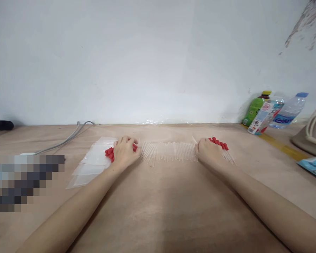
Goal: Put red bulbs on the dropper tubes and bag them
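The wooden counter (pixel 160 211) stretches before me. Clear plastic bags (pixel 91 165) lie fanned out at its left. Just beside them runs a row of thin clear tubes (pixel 171 151). My left hand (pixel 125 151) and right hand (pixel 208 151) rest palm-down, fingers loose, on its two ends, touching the red caps (pixel 219 143).

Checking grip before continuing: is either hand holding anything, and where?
Nothing lifted: left hand and right hand lie palm-down on the red-capped ends of a row of clear plastic tubes.
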